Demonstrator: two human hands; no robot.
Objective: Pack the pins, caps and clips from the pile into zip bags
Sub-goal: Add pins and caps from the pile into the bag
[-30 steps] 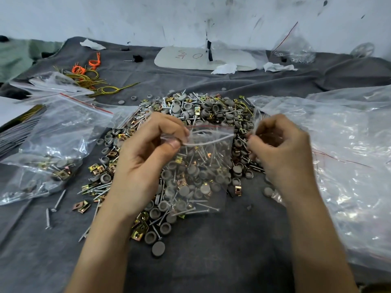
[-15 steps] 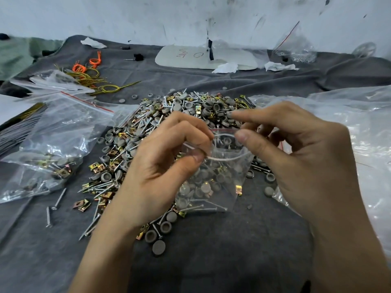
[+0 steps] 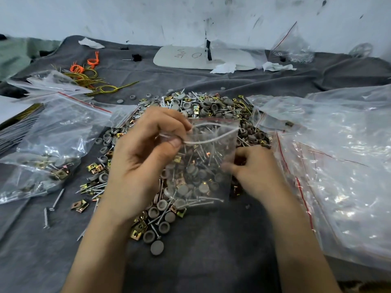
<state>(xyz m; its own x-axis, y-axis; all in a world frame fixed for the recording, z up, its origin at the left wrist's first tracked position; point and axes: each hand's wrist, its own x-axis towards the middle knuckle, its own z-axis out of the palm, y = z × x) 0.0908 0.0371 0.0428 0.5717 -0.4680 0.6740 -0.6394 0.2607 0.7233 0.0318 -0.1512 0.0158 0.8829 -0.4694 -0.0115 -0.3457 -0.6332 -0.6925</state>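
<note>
A pile of grey caps, steel pins and brass clips (image 3: 203, 106) lies on a grey cloth (image 3: 211, 250). Over its near part hangs a small clear zip bag (image 3: 203, 166), its mouth gaping and several pins, caps and clips inside. My left hand (image 3: 143, 161) pinches the left end of the bag's zip strip between thumb and forefinger. My right hand (image 3: 256, 172) is low at the bag's right side, down on the pile, with fingers curled and blurred. The bag hides its fingertips in part, so whether they hold anything does not show.
A larger zip bag (image 3: 53, 144) with packed parts lies at the left, loose pins and clips beside it. A heap of empty clear bags (image 3: 338, 166) covers the right. Orange and yellow wires (image 3: 88, 75) and a white board (image 3: 190, 58) lie at the back.
My right hand has let go of the bag's mouth and dropped to the pile at the bag's right side. My left hand keeps its pinch on the zip strip.
</note>
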